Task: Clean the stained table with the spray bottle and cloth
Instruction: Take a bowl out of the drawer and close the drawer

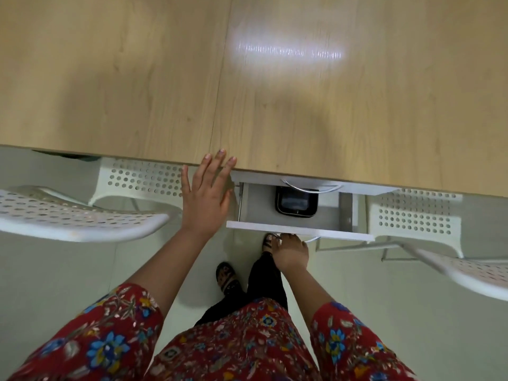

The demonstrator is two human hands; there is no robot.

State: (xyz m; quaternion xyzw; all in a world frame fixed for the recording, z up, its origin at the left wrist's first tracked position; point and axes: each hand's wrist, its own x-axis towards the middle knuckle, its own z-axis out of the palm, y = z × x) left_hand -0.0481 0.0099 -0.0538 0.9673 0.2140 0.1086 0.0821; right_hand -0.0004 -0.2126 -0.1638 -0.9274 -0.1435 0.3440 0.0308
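Standing at the near edge of the wooden table (pixel 137 78), you look straight down over it. Its light wood-grain top fills the upper half of the view. A thin seam (pixel 220 86) runs from the far side to the near edge, and a bright patch of glare (pixel 288 52) lies right of that seam. Your left hand (pixel 204 199) is flat and relaxed with the fingers spread, holding nothing. Its fingertips overlap the table's near edge just beside the seam; whether they touch the wood cannot be told. Under the table edge a grey drawer (pixel 330 234) stands pulled out toward you. A dark rounded-rectangular object (pixel 297 202) lies inside it against the back; what it is cannot be told. Your right hand (pixel 290 255) is at the outer face of the drawer's white front. Its fingers curl in against the curved metal handle (pixel 313 239), so the grip reads as closed on it, though the fingertips are hidden behind the front panel. A white perforated chair (pixel 82 215) stands to your left and another (pixel 412 215) to your right, both tucked partly under the table. Red floral sleeves (pixel 110 339) cover your forearms. Your sandalled foot (pixel 226 276) rests on the pale floor (pixel 55 284) below the drawer.
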